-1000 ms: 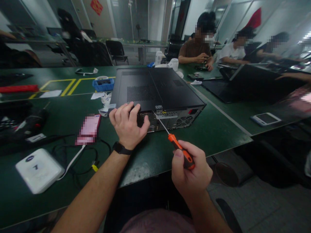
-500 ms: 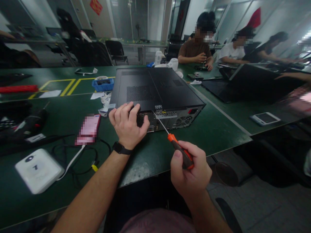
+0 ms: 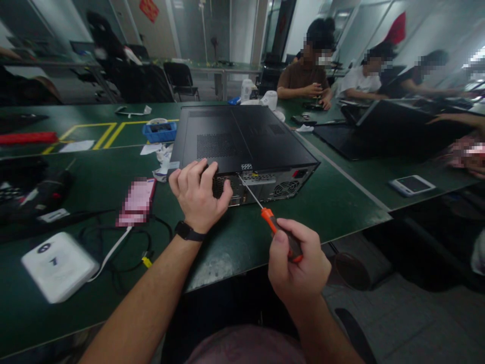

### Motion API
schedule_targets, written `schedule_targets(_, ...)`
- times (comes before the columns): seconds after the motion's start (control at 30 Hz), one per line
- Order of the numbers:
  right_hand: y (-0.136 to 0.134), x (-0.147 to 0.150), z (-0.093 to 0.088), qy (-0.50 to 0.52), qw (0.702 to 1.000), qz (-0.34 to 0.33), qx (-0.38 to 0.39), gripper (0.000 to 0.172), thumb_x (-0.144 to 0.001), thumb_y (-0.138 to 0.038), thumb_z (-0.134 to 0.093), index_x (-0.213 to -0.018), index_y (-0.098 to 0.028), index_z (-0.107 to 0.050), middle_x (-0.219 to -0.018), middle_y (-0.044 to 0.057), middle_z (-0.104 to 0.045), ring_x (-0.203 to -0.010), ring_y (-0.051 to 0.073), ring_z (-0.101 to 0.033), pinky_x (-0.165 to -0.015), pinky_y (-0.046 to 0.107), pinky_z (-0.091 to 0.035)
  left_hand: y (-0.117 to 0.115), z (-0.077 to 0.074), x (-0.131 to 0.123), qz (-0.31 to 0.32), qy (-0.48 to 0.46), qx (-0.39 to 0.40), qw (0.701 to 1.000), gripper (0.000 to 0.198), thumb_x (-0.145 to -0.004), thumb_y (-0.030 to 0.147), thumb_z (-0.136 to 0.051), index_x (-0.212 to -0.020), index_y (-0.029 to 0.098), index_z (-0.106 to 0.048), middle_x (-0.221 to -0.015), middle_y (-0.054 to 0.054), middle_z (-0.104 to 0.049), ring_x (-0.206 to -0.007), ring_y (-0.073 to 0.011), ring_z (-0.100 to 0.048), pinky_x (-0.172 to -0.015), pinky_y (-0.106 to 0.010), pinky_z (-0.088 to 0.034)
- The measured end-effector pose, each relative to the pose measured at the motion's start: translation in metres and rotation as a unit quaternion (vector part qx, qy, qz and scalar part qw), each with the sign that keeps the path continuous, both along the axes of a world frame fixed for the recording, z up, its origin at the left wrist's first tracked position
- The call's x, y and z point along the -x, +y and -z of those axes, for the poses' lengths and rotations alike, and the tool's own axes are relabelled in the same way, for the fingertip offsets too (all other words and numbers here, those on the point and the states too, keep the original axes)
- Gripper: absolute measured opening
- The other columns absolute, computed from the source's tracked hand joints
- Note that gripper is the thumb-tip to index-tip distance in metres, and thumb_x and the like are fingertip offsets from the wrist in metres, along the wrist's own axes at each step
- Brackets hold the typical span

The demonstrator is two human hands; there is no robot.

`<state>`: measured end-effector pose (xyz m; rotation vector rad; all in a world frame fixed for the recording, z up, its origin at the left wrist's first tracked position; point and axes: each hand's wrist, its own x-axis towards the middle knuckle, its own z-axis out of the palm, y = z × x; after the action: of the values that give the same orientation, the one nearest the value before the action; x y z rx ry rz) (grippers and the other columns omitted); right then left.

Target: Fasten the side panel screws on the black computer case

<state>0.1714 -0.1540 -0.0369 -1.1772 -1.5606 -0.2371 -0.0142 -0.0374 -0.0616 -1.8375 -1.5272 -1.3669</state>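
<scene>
Holds a screwdriver in the right hand, with thumb and bent fingers closed around the orange-and-dark handle. Rests the left hand on the near top edge of a black computer case, with fingers spread wide over this edge and thumb held apart in front of the rear panel; grasps nothing there, apparently only steadies. Has the case directly in front, lying flat on the green tabletop, with the metal rear panel turned toward the body and the long axis seemingly running away, into the depth. Touches the case with the left hand, so has this one nearer; has the right hand closer to the body and farther to the right, well apart from the case, linked to it only through the screwdriver. Points the shaft forward and to the left, obliquely to the rear panel, with the tip at the top border of this panel, just left of a small patterned label and well left of the fan grille. Cannot tell about true contact at the tip, too small to see. Depends most, by judgement, on this slanting line from handle to tip
</scene>
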Motion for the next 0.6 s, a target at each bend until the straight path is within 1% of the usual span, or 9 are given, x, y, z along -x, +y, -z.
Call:
schedule_targets(0.1,-0.0007,0.0003,-0.0005,0.009,1.000,-0.009,0.019,0.019,-0.095,-0.020,-0.061,-0.113,-0.018,-0.063,-0.095,0.004,-0.077,-0.077,0.014,-0.076,-0.075,0.026,-0.063,0.0004,0.0004,0.0003,-0.009,0.013,-0.017,1.000,0.048,-0.083,0.039,-0.069,-0.128,0.022,-0.066,-0.132,-0.014,-0.068,-0.130,-0.0354,-0.056,-0.117,-0.055,-0.025)
schedule_targets(0.17,-0.0005,0.0008,-0.0008,0.007,1.000,-0.021,0.015,0.021,-0.093,-0.021,-0.062,-0.114,-0.018,-0.063,-0.095,0.004,-0.076,-0.078,0.015,-0.076,-0.074,0.027,-0.063,0.0007,0.0006,0.0006,-0.012,0.019,-0.023,0.999,0.047,-0.083,0.039,-0.069,-0.127,0.022,-0.066,-0.131,-0.013,-0.069,-0.129,-0.0347,-0.056,-0.117,-0.054,-0.027)
schedule_targets(0.23,-0.0002,0.0013,-0.0006,0.001,1.000,-0.024,0.003,0.023,-0.090,-0.020,-0.062,-0.113,-0.018,-0.063,-0.095,0.004,-0.076,-0.080,0.016,-0.076,-0.074,0.028,-0.063,0.0008,0.0005,0.0007,-0.011,0.014,-0.017,1.000,0.048,-0.083,0.039,-0.069,-0.127,0.023,-0.066,-0.132,-0.013,-0.068,-0.131,-0.0352,-0.055,-0.118,-0.055,-0.025)
schedule_targets(0.33,-0.0006,0.0016,0.0001,0.003,1.000,-0.005,0.005,0.022,-0.090,-0.019,-0.064,-0.112,-0.019,-0.064,-0.092,0.003,-0.076,-0.077,0.015,-0.076,-0.073,0.027,-0.063,0.0003,-0.0003,0.0003,-0.004,0.002,-0.007,1.000,0.048,-0.082,0.039,-0.069,-0.128,0.023,-0.066,-0.133,-0.014,-0.068,-0.132,-0.0363,-0.054,-0.119,-0.057,-0.023)
schedule_targets(0.43,-0.0020,0.0010,-0.0002,0.014,1.000,0.010,0.022,0.020,-0.092,-0.021,-0.064,-0.112,-0.020,-0.064,-0.090,0.003,-0.077,-0.072,0.015,-0.075,-0.069,0.026,-0.062,-0.0009,-0.0013,-0.0004,-0.006,0.004,-0.007,1.000,0.048,-0.082,0.039,-0.069,-0.127,0.023,-0.066,-0.132,-0.013,-0.068,-0.131,-0.0360,-0.055,-0.118,-0.056,-0.024)
schedule_targets(0.6,-0.0015,-0.0003,-0.0017,0.007,0.999,-0.027,0.015,0.025,-0.090,-0.022,-0.062,-0.114,-0.019,-0.062,-0.094,0.005,-0.075,-0.079,0.017,-0.075,-0.071,0.029,-0.063,-0.0013,-0.0010,-0.0003,-0.016,0.011,-0.010,1.000,0.047,-0.083,0.040,-0.069,-0.127,0.025,-0.066,-0.132,-0.012,-0.069,-0.130,-0.0352,-0.056,-0.118,-0.055,-0.025)
